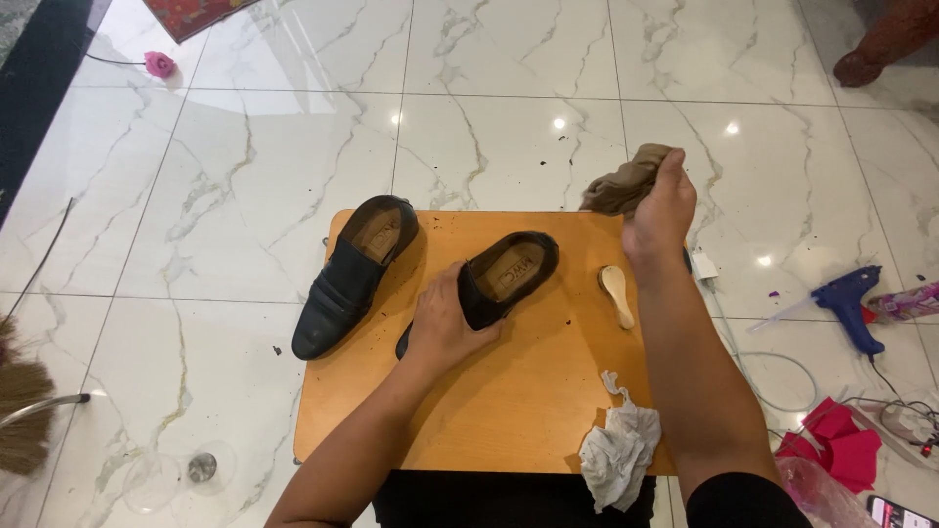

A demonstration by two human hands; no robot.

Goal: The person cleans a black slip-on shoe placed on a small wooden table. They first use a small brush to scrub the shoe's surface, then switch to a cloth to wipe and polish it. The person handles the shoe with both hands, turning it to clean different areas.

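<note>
On the orange wooden tabletop (509,411) two dark slip-on shoes lie side by side. The left hand (445,323) presses down over the toe end of the nearer shoe (504,279), its grip closed around the front of the shoe so that the shoe is held steady on the board. The right hand (663,210) is raised over the far right edge of the tabletop, its grip bunched tight on a crumpled tan cloth (626,184), which hangs clear of both shoes. The second shoe (352,279) lies to the left, untouched, its toe reaching over the near left edge of the board.

Judging from how things lie, the shoe cleaning seems to be somewhere in the middle: the cloth is in hand but not on leather, so the held shoe appears to be between wipes and not finished. Whether the second shoe is already done I cannot tell; both look equally dull-dark from this view. A small pale brush (617,293) rests on the board just beside the right forearm, and a crumpled white rag (618,450) lies at the near right edge. On the marble floor (245,166) to the right lies a blue glue gun (849,303), well apart from the shoes
</note>
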